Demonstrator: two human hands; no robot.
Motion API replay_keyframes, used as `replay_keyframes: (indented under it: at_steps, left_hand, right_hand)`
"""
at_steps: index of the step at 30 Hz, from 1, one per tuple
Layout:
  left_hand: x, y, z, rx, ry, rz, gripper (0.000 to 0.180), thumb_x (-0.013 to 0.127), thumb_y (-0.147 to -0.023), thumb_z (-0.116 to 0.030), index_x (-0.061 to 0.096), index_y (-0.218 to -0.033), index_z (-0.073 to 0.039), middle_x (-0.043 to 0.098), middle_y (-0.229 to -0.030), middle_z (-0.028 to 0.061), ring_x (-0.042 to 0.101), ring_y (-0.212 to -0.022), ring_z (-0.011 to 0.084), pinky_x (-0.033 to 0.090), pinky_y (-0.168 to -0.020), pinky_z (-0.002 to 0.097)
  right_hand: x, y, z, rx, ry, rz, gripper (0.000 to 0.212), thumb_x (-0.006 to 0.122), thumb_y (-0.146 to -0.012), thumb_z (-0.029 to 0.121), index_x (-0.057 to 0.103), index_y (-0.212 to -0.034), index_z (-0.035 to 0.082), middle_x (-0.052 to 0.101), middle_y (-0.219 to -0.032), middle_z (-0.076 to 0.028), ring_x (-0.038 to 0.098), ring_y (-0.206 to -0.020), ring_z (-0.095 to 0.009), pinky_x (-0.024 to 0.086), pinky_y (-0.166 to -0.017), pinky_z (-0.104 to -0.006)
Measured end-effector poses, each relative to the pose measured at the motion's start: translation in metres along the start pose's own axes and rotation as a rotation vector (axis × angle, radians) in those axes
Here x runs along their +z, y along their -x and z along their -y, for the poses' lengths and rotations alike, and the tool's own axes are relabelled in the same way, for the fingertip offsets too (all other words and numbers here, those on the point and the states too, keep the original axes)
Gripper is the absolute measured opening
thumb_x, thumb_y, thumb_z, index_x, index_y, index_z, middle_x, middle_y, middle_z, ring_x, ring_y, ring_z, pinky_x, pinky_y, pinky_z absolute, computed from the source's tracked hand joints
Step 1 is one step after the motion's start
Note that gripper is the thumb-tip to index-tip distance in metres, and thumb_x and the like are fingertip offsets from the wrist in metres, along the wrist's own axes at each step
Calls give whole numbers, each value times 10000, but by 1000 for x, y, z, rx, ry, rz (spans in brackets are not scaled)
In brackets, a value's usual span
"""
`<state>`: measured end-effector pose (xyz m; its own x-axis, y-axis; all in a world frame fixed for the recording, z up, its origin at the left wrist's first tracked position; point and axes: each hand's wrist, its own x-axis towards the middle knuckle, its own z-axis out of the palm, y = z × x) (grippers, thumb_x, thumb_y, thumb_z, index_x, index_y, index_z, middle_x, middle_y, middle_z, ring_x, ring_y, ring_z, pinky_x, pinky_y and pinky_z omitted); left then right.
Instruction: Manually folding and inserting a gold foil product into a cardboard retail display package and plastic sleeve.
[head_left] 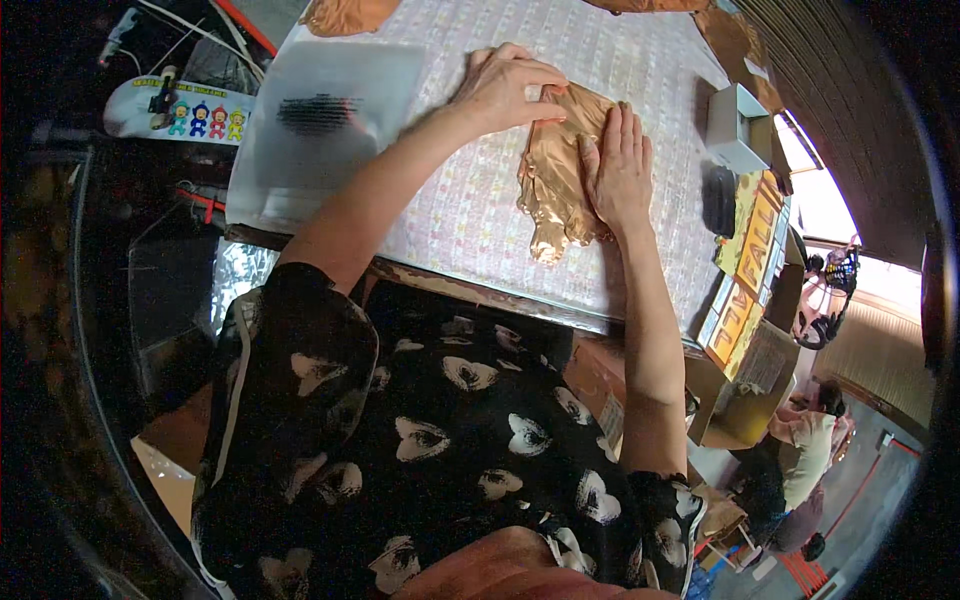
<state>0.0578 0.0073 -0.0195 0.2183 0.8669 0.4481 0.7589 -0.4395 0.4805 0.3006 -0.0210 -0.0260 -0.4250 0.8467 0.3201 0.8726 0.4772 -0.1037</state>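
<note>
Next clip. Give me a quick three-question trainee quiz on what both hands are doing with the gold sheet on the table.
1. True or false: the right hand lies flat, palm down, on the crinkled gold foil sheet.
2. Where does the left hand touch the sheet? A) its lower tip B) its upper edge C) not at all
3. Fill in: the sheet lies on a pale patterned ____ covering the table.

Key: 1 true. 2 B. 3 cloth.
</note>
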Motion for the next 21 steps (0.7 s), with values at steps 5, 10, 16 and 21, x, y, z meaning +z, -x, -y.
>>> replay_keyframes:
  at_steps: [5, 10, 16, 21]
  left_hand:
    - [6, -3, 17, -77, 43, -105, 372, 781, -847, -423, 770, -1171, -240, 678, -1324, -67, 555, -1245, 230, 346, -1084, 460]
    - [2, -9, 31, -46, -73, -23, 284, 751, -865, -350, 776, -1130, -251, 669, -1308, -60, 552, -1255, 248, 366, -1081, 470]
    - [1, -22, 29, -102, 29, 33, 189, 743, -842, -304, 776, -1012, -229, 682, -1243, -52, 552, -1246, 253, 377, -1075, 486]
    - [-2, -34, 22, -163, 17, 114, 149, 745, -832, -294, 773, -954, -213, 690, -1205, -53, 565, -1224, 254, 389, -1068, 489]
  right_hand:
    - [-1, -2, 1, 4, 10, 14, 677, 428, -1074, 417, 286, -1576, -15, 316, -1633, -216, 285, -1515, -387, 231, -1230, -513]
    - [-5, 0, 3, 13, 3, 33, 676, 430, -1077, 406, 270, -1584, -12, 300, -1641, -216, 271, -1521, -389, 221, -1234, -510]
    - [-4, -1, 2, -1, -16, 36, 676, 410, -1086, 411, 256, -1591, -11, 300, -1641, -218, 265, -1525, -390, 202, -1241, -506]
    - [-4, 0, 1, -15, 12, -6, 695, 455, -1062, 437, 343, -1542, -53, 377, -1594, -245, 338, -1486, -403, 246, -1219, -515]
